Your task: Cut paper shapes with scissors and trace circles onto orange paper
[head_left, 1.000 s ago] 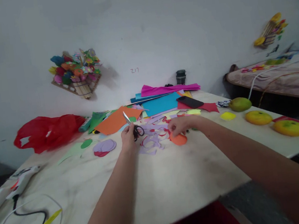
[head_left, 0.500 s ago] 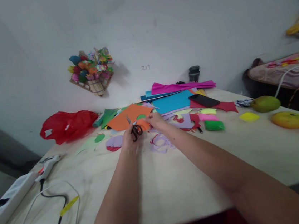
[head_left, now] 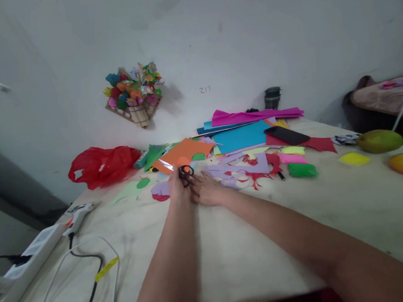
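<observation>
My left hand (head_left: 177,185) is closed on the black-handled scissors (head_left: 185,172), whose blades point up and left over an orange sheet (head_left: 190,148). Close on its right, my right hand (head_left: 206,188) lies palm down with fingers spread, at the edge of the purple paper scraps (head_left: 257,165). A small orange piece (head_left: 182,161) shows just behind the scissors. On the orange sheet rests a green disc (head_left: 198,156). Purple and red cut pieces (head_left: 160,190) lie left of my left hand.
A red plastic bag (head_left: 104,166) is at the back left, above a power strip (head_left: 35,257) with cables. Blue sheets (head_left: 241,137), a black phone (head_left: 287,135), a green packet (head_left: 301,169) and a mango (head_left: 379,141) are on the right.
My right hand has moved down from the orange and green pieces and opened flat on the table. Purple scraps have shifted up and right. The view has turned slightly left.
</observation>
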A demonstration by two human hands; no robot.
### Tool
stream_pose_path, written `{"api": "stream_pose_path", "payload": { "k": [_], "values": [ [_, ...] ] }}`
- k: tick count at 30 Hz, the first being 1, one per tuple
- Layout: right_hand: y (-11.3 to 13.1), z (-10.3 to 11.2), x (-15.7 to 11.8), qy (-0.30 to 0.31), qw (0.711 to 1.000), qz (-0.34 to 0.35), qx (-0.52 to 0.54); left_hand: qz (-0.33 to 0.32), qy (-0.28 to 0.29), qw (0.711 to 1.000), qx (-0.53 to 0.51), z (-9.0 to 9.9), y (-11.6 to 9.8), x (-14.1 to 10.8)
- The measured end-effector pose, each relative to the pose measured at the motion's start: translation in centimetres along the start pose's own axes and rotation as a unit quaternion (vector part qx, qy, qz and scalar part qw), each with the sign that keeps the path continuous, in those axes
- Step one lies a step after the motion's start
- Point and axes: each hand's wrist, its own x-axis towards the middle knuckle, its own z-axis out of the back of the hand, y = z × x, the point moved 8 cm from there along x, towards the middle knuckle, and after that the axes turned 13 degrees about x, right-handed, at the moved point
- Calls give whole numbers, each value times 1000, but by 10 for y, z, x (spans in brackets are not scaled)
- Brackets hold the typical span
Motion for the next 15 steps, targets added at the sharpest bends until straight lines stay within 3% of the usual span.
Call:
{"api": "stream_pose_path", "payload": {
  "k": [2,5,10,15],
  "values": [
    [-7,-3,-1,16,1000,-22,-8,-8,37,999,27,-7,4,-3],
    [-36,4,-12,25,994,-105,-9,-16,81,996,35,-15,8,-6],
    [-82,24,-52,9,975,-221,-7,-14,85,995,44,-19,13,-10],
    [-87,43,-86,-8,967,-252,-33,-28,124,990,61,-34,16,-20]
  ]
}}
